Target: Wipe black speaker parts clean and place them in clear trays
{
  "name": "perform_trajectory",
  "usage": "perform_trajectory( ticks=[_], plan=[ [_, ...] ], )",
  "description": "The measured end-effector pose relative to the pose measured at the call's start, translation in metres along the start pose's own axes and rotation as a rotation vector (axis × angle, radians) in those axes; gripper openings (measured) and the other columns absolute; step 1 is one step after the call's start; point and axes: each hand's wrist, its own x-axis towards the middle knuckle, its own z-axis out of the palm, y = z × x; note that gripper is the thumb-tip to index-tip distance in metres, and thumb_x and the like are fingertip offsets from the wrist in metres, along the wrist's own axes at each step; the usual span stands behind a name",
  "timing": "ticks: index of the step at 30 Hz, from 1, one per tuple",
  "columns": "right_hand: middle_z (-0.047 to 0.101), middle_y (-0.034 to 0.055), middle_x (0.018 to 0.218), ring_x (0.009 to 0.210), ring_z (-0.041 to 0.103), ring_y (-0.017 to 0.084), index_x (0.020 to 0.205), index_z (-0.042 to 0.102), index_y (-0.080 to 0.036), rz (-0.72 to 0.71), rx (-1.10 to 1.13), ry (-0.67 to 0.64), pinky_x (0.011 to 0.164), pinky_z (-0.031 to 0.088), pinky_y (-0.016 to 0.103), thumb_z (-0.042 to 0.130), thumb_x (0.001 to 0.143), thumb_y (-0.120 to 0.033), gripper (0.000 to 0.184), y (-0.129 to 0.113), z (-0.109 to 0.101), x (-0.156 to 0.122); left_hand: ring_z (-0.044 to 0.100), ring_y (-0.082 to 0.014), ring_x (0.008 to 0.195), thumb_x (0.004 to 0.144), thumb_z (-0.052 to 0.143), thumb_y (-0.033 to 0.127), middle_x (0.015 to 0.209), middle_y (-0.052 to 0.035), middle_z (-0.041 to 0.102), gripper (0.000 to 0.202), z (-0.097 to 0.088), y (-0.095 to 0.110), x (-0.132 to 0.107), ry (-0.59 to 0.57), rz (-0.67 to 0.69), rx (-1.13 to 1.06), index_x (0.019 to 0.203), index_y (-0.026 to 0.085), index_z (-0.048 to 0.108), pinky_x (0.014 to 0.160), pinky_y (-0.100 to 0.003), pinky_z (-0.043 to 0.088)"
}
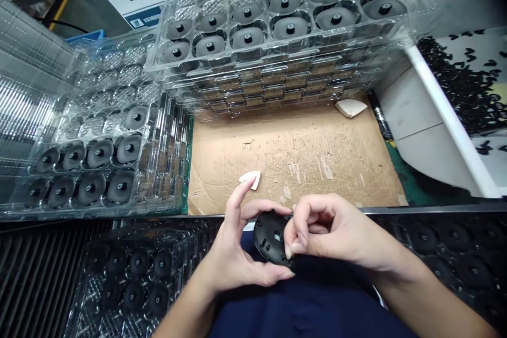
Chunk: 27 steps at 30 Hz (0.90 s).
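Note:
Between thumb and fingers, my left hand grips a round black plastic disc by its edge. A hole shows near the disc's middle, with small raised parts around its rim. My right hand is closed, its thumb and index finger pinched at the disc's right side. Whatever sits in that pinch is hidden by the fingers. Just beyond my left fingertips, a small white wedge-shaped piece lies on the cardboard sheet.
Clear plastic trays of grey round parts are stacked at the back, with another tray stack at left. A white bin at right holds small black clips. Another white wedge lies near it. More filled trays sit below the edge.

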Motion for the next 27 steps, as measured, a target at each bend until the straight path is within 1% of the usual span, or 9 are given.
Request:
perform_trajectory(
  ticks=[4,8,10,12,15,18,23,24,27],
  plan=[
    [0.069,0.0,0.07,0.065,0.064,0.01,0.069,0.064,-0.019,-0.11,-0.143,0.113,0.063,0.05,0.022,0.076,0.072,-0.02,0.012,0.003,0.003,-0.004,0.062,-0.0257,0.11,0.069,0.078,0.026,0.115,-0.0106,0.061,0.1,0.002,0.002,0.001,0.084,0.154,-0.049,0.145,0.03,0.012,0.094,-0.045,0.053],
    [0.066,-0.003,0.067,0.06,0.058,0.009,0.078,0.066,-0.023,-0.311,-0.315,0.297,0.055,0.044,0.02,0.073,0.077,-0.022,0.007,0.005,0.009,-0.008,0.059,-0.0211,0.112,0.068,0.077,0.014,0.118,-0.0083,0.056,0.104,-0.003,0.007,0.005,0.149,0.287,0.083,0.145,0.029,0.01,0.098,-0.041,0.05],
    [0.066,-0.0027,0.074,0.067,0.059,0.01,0.083,0.066,-0.026,-0.387,-0.398,0.34,0.06,0.045,0.021,0.068,0.081,-0.017,0.009,0.005,0.014,-0.008,0.059,-0.0211,0.113,0.067,0.077,0.011,0.118,-0.0083,0.056,0.105,-0.005,0.009,0.005,0.18,0.323,0.154,0.145,0.028,0.01,0.099,-0.043,0.049],
    [0.067,-0.0009,0.081,0.076,0.061,0.012,0.085,0.066,-0.026,-0.429,-0.484,0.336,0.068,0.048,0.024,0.063,0.083,-0.014,0.013,0.006,0.018,-0.008,0.058,-0.022,0.114,0.065,0.078,0.007,0.119,-0.0092,0.055,0.107,-0.007,0.01,0.003,0.207,0.346,0.224,0.145,0.027,0.009,0.1,-0.046,0.048],
    [0.068,-0.0001,0.081,0.076,0.063,0.013,0.086,0.066,-0.026,-0.432,-0.565,0.342,0.07,0.05,0.026,0.063,0.084,-0.015,0.011,0.008,0.022,-0.007,0.057,-0.0226,0.115,0.062,0.078,0.003,0.122,-0.0109,0.053,0.111,-0.008,0.007,0.001,0.228,0.402,0.347,0.146,0.025,0.008,0.102,-0.049,0.046],
    [0.071,0.0003,0.078,0.072,0.066,0.013,0.082,0.067,-0.024,-0.425,-0.603,0.411,0.067,0.052,0.025,0.067,0.082,-0.018,0.006,0.009,0.026,-0.005,0.055,-0.0219,0.116,0.06,0.079,0.001,0.125,-0.0105,0.052,0.115,-0.01,0.002,-0.002,0.245,0.462,0.433,0.146,0.026,0.007,0.103,-0.048,0.045],
    [0.072,-0.0004,0.074,0.067,0.067,0.013,0.078,0.069,-0.023,-0.41,-0.621,0.496,0.062,0.054,0.022,0.072,0.076,-0.018,0.006,0.008,0.031,0.0,0.056,-0.0249,0.117,0.067,0.075,0.004,0.128,-0.0061,0.055,0.106,-0.013,-0.004,-0.006,0.252,0.491,0.516,0.143,0.042,0.012,0.096,-0.051,0.051],
    [0.072,-0.0008,0.073,0.066,0.067,0.013,0.077,0.068,-0.023,-0.408,-0.63,0.496,0.062,0.053,0.022,0.071,0.076,-0.017,0.007,0.008,0.031,0.001,0.055,-0.025,0.119,0.069,0.073,0.003,0.128,-0.0057,0.055,0.101,-0.013,-0.004,-0.007,0.243,0.494,0.52,0.143,0.041,0.017,0.097,-0.049,0.051],
    [0.068,-0.0019,0.067,0.064,0.065,0.012,0.068,0.062,-0.021,-0.397,-0.617,0.487,0.062,0.051,0.022,0.066,0.076,-0.013,0.013,0.008,0.033,0.003,0.049,-0.0238,0.125,0.073,0.066,0.0,0.122,-0.0075,0.057,0.079,-0.01,-0.002,-0.012,0.243,0.412,0.474,0.14,0.027,0.033,0.1,-0.041,0.05]
  ],
)
